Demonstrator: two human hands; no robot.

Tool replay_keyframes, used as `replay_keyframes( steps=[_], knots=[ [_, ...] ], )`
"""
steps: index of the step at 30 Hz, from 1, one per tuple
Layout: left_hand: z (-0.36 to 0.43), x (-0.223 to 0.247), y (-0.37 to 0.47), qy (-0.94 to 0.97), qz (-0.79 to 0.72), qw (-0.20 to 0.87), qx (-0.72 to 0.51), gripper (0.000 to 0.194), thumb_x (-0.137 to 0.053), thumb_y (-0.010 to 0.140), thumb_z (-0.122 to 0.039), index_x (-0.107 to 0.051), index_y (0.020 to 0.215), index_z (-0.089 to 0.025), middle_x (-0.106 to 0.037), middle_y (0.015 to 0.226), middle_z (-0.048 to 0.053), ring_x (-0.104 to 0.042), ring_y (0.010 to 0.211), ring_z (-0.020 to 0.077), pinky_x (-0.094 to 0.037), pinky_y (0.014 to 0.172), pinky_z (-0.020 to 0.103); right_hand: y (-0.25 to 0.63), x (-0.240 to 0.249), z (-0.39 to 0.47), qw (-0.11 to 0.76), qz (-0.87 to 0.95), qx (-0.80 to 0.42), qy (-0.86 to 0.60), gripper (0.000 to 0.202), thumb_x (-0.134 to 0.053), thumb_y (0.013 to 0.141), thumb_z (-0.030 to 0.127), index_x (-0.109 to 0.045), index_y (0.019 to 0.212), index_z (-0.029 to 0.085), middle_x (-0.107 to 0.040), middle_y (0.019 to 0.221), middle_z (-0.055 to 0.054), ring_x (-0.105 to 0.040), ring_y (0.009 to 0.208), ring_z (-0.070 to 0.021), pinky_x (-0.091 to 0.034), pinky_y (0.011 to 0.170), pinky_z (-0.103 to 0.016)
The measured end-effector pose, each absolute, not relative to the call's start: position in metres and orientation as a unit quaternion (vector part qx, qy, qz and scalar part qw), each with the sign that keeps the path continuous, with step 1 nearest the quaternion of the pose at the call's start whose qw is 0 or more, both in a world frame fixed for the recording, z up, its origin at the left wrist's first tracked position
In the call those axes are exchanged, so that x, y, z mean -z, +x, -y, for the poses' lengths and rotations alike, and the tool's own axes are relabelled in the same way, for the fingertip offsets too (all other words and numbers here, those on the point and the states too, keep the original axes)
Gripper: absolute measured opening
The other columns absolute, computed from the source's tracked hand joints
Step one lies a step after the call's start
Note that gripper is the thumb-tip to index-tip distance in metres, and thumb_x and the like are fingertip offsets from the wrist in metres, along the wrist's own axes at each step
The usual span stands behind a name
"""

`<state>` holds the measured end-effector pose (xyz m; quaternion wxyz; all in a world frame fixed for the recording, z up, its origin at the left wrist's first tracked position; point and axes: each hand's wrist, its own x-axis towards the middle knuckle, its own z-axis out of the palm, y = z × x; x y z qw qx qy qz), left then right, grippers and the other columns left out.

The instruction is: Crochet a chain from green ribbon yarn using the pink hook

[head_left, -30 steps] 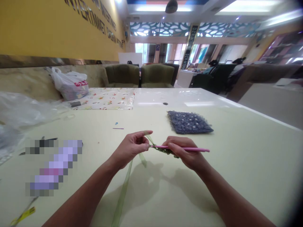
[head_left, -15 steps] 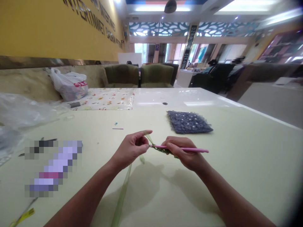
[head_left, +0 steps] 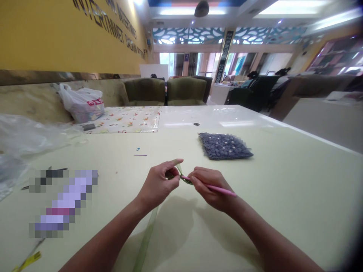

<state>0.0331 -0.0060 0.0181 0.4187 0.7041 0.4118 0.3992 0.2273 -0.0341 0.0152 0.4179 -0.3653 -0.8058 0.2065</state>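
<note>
My right hand point(head_left: 211, 187) grips a pink crochet hook point(head_left: 222, 190), its handle end sticking out past the palm. At the hook's tip is a small piece of green crochet work point(head_left: 186, 181), partly hidden by my fingers. My left hand point(head_left: 161, 179) pinches this work between thumb and finger, its index finger stretched out with the ribbon yarn over it. From below that hand a sheer green ribbon point(head_left: 146, 238) trails down toward the near edge. Beyond my right hand lies a dark blue-grey crocheted square point(head_left: 225, 146) with white beads.
A thin purple needle point(head_left: 140, 155) and a small blue ring-like item point(head_left: 138, 149) lie ahead. On the left are a blurred lilac object point(head_left: 66, 200), dark scissors-like tool point(head_left: 48, 178) and clear plastic point(head_left: 28, 132). A white carrier bag point(head_left: 82, 104) stands further back, near green armchairs point(head_left: 185, 90).
My right hand has shifted slightly left, closer to my left hand. The hook has tilted, its handle end lower and further left. Less of the green work shows.
</note>
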Motion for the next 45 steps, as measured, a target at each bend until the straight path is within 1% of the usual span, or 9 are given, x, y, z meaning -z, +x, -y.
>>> replay_keyframes(
  steps=[5, 8, 13, 17, 21, 24, 30, 38, 45],
  knots=[
    [0.006, -0.017, 0.036, 0.677, -0.427, 0.430, -0.418, 0.046, -0.062, 0.075, -0.019, -0.066, 0.121, -0.018, -0.062, 0.073, 0.000, -0.053, 0.066, 0.0125, -0.043, 0.063, 0.026, 0.219, -0.006, 0.033, 0.414, 0.823, -0.118, -0.371, 0.025, -0.043, 0.094, 0.015, -0.050, 0.070, 0.019, -0.046, 0.065, 0.001, -0.043, 0.056, -0.0101, -0.033, 0.054, -0.024],
    [0.010, -0.015, 0.042, 0.611, -0.417, 0.497, -0.454, 0.051, -0.067, 0.073, -0.022, -0.063, 0.124, -0.018, -0.060, 0.072, -0.002, -0.053, 0.068, 0.0125, -0.044, 0.068, 0.027, 0.214, 0.005, 0.033, 0.415, 0.821, -0.008, -0.393, 0.021, -0.043, 0.094, 0.015, -0.051, 0.075, 0.019, -0.046, 0.065, 0.001, -0.040, 0.054, -0.0102, -0.030, 0.053, -0.025],
    [0.023, -0.007, 0.055, 0.462, -0.376, 0.640, -0.486, 0.064, -0.076, 0.070, -0.022, -0.057, 0.131, -0.016, -0.061, 0.073, -0.003, -0.053, 0.071, 0.0106, -0.043, 0.082, 0.029, 0.211, 0.021, 0.033, 0.408, 0.799, 0.131, -0.423, 0.026, -0.048, 0.091, 0.012, -0.044, 0.067, 0.020, -0.043, 0.062, 0.002, -0.035, 0.053, -0.0108, -0.025, 0.053, -0.027],
    [0.028, -0.006, 0.060, 0.388, -0.353, 0.692, -0.496, 0.065, -0.076, 0.070, -0.020, -0.056, 0.132, -0.017, -0.065, 0.078, -0.001, -0.057, 0.078, 0.0112, -0.040, 0.091, 0.031, 0.210, 0.020, 0.034, 0.402, 0.793, 0.187, -0.417, 0.026, -0.050, 0.090, 0.011, -0.043, 0.067, 0.020, -0.042, 0.061, 0.002, -0.035, 0.054, -0.0121, -0.025, 0.054, -0.029],
    [0.029, -0.009, 0.059, 0.399, -0.350, 0.675, -0.513, 0.059, -0.076, 0.071, -0.020, -0.061, 0.127, -0.017, -0.064, 0.074, -0.003, -0.056, 0.075, 0.0107, -0.039, 0.091, 0.031, 0.210, 0.016, 0.037, 0.402, 0.801, 0.199, -0.396, 0.023, -0.051, 0.092, 0.013, -0.048, 0.071, 0.020, -0.043, 0.061, 0.002, -0.036, 0.054, -0.0125, -0.026, 0.054, -0.029],
    [0.025, -0.012, 0.054, 0.424, -0.340, 0.692, -0.475, 0.050, -0.078, 0.070, -0.021, -0.066, 0.119, -0.018, -0.065, 0.073, -0.002, -0.056, 0.075, 0.0115, -0.038, 0.092, 0.032, 0.212, 0.015, 0.036, 0.436, 0.806, 0.151, -0.370, 0.017, -0.051, 0.092, 0.014, -0.052, 0.076, 0.020, -0.044, 0.062, 0.002, -0.039, 0.055, -0.0121, -0.028, 0.053, -0.027],
    [0.010, -0.017, 0.038, 0.426, -0.303, 0.762, -0.382, 0.045, -0.078, 0.068, -0.015, -0.070, 0.112, -0.017, -0.069, 0.088, 0.003, -0.059, 0.087, 0.0141, -0.035, 0.093, 0.030, 0.221, 0.003, 0.031, 0.509, 0.778, -0.141, -0.340, 0.011, -0.052, 0.093, 0.018, -0.061, 0.087, 0.020, -0.052, 0.074, -0.001, -0.050, 0.063, -0.0120, -0.041, 0.057, -0.024],
    [-0.001, -0.020, 0.028, 0.400, -0.303, 0.767, -0.401, 0.049, -0.075, 0.070, -0.010, -0.065, 0.118, -0.013, -0.066, 0.080, 0.003, -0.061, 0.077, 0.0121, -0.041, 0.088, 0.030, 0.231, -0.016, 0.032, 0.508, 0.768, -0.220, -0.322, 0.016, -0.052, 0.092, 0.018, -0.062, 0.079, 0.018, -0.054, 0.076, -0.003, -0.052, 0.066, -0.0143, -0.041, 0.061, -0.029],
    [-0.006, -0.018, 0.025, 0.402, -0.303, 0.759, -0.412, 0.045, -0.073, 0.071, -0.012, -0.067, 0.115, -0.011, -0.064, 0.075, 0.002, -0.063, 0.074, 0.0138, -0.043, 0.089, 0.034, 0.237, -0.013, 0.031, 0.530, 0.713, -0.340, -0.308, 0.026, -0.053, 0.092, 0.022, -0.059, 0.067, 0.017, -0.054, 0.071, -0.003, -0.049, 0.063, -0.0140, -0.035, 0.054, -0.028]
  ],
)
